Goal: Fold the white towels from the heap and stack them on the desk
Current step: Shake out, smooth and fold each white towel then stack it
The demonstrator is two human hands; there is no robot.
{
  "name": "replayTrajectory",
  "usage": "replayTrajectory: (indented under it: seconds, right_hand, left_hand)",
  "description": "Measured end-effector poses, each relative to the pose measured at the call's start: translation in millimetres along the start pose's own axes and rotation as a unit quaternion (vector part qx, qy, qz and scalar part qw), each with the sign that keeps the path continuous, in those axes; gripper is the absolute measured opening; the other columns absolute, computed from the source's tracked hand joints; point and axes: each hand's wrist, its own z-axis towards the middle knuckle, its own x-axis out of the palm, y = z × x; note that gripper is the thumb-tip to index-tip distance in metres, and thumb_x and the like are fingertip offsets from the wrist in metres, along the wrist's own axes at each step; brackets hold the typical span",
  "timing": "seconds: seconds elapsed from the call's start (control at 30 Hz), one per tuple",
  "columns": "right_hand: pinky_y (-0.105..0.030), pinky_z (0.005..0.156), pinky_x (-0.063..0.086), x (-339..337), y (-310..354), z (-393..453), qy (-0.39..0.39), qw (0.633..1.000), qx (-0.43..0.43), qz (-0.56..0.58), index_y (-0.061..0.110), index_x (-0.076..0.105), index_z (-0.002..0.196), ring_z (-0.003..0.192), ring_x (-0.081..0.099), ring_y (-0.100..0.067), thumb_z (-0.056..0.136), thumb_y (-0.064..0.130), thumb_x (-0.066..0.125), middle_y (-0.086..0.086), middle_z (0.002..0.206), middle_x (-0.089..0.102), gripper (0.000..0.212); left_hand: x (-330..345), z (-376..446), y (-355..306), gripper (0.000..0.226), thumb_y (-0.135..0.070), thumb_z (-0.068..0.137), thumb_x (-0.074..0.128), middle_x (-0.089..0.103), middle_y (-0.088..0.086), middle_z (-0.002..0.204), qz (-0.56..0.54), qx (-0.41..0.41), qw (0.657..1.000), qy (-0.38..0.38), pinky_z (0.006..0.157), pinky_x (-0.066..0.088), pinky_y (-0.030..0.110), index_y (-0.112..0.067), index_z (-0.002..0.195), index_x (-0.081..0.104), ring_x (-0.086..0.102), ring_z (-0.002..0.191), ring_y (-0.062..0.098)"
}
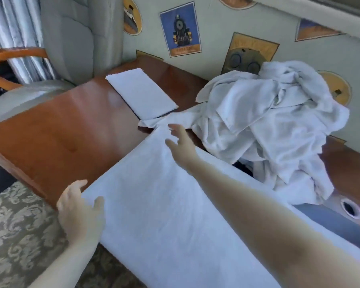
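Bare hands [79, 215] & forearms, no sleeves/jewellery visible

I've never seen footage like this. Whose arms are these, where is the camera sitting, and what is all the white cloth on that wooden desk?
There is no machine here: a person wears a wide-angle camera on the head, so the single picture looks forward and down along their own arms. That is why the edges of the room look bent.

The left hand rests at the near left edge of a large white towel spread flat over the wooden desk. The right hand reaches out to the towel's far end with fingers straight. Neither hand seems to grip anything; they look to be smoothing the cloth.

Further back lies one folded towel, flat on the desk. To the right is the heap of crumpled white towels waiting to be folded, against a wall with train pictures.
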Motion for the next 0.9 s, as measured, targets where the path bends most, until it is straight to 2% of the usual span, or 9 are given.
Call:
replayTrajectory:
  seconds: [0.2,0.3,0.37,0.47,0.6,0.67,0.73,0.83,0.9]
  right_hand:
    - [-0.032,0.121,-0.002,-27,-120,-203,-0.026,0.947,0.109,-0.300,0.027,0.021,0.155,0.151,0.002,-0.014,0.102,0.028,0.040,0.006,0.164,0.004,0.056]
    - [-0.034,0.114,0.031,-63,-147,-274,-0.065,0.910,0.179,-0.367,0.030,0.056,0.137,0.136,0.046,-0.017,0.076,0.043,0.072,0.004,0.149,0.045,0.064]
    - [-0.033,0.109,0.028,-86,-161,-311,-0.109,0.886,0.233,-0.385,0.031,0.069,0.122,0.120,0.061,-0.015,0.058,0.047,0.084,0.004,0.133,0.061,0.068]
    - [-0.033,0.110,0.015,-110,-180,-361,-0.192,0.867,0.292,-0.356,0.029,0.069,0.122,0.120,0.061,-0.019,0.057,0.048,0.087,0.000,0.132,0.063,0.069]
    - [-0.037,0.113,0.022,-118,-200,-433,-0.318,0.814,0.405,-0.271,0.021,0.051,0.142,0.136,0.045,-0.026,0.078,0.046,0.076,-0.005,0.148,0.047,0.073]
    - [-0.035,0.120,0.013,-117,-212,-466,-0.372,0.774,0.474,-0.195,0.019,0.028,0.153,0.149,0.019,-0.021,0.092,0.054,0.054,-0.002,0.161,0.023,0.075]
    - [-0.030,0.120,0.012,-116,-214,-487,-0.394,0.765,0.486,-0.151,0.018,0.041,0.145,0.149,0.014,-0.017,0.093,0.059,0.048,0.001,0.160,0.022,0.067]
    - [-0.022,0.093,0.039,-122,-207,-488,-0.433,0.790,0.429,-0.068,0.026,0.056,0.093,0.112,0.051,-0.016,0.088,0.042,0.063,0.011,0.114,0.058,0.018]
    - [-0.026,0.072,0.045,-133,-201,-480,-0.447,0.789,0.418,0.046,0.028,0.046,0.080,0.085,0.052,-0.015,0.086,0.042,0.061,0.010,0.086,0.054,0.021]
  left_hand:
    - [83,-133,-68,0.060,-0.022,0.097,0.051,0.004,-0.004,0.163,0.038,0.312,0.896,0.313,0.121,0.008,0.034,-0.019,0.152,0.026,-0.004,0.150,0.013]
    - [114,-192,-85,0.061,-0.046,0.100,0.022,-0.013,-0.003,0.161,0.127,0.409,0.806,0.409,0.121,0.003,0.033,-0.022,0.155,0.008,-0.011,0.150,0.015]
    - [125,-225,-94,0.078,-0.055,0.085,0.009,0.003,0.004,0.162,0.163,0.469,0.746,0.444,0.118,0.013,0.038,-0.019,0.153,0.021,0.007,0.150,0.022]
    - [135,-276,-103,0.068,-0.042,0.080,0.029,0.053,0.015,0.139,0.166,0.581,0.655,0.454,0.114,0.021,0.040,-0.007,0.128,0.063,0.039,0.132,0.030]
    - [142,-337,-114,0.081,-0.054,0.081,0.002,-0.010,0.000,0.160,0.204,0.615,0.593,0.478,0.106,-0.028,0.026,-0.017,0.153,-0.001,-0.011,0.148,0.011]
    - [141,-359,-119,0.076,-0.051,0.089,0.018,0.022,0.012,0.158,0.196,0.616,0.575,0.502,0.112,-0.012,0.030,-0.007,0.150,0.027,0.027,0.144,0.024]
    - [135,-378,-127,0.068,-0.050,0.093,0.025,0.048,0.018,0.144,0.198,0.638,0.538,0.514,0.110,0.003,0.036,-0.006,0.136,0.054,0.048,0.131,0.035]
    - [138,-396,-124,0.087,-0.068,0.084,0.027,0.001,0.010,0.161,0.183,0.689,0.477,0.514,0.112,-0.012,0.042,-0.016,0.153,0.018,-0.005,0.148,0.018]
    - [137,-402,-117,0.111,-0.082,0.069,0.031,-0.038,-0.004,0.152,0.236,0.694,0.411,0.542,0.107,-0.028,0.051,-0.025,0.147,-0.022,-0.040,0.138,0.013]
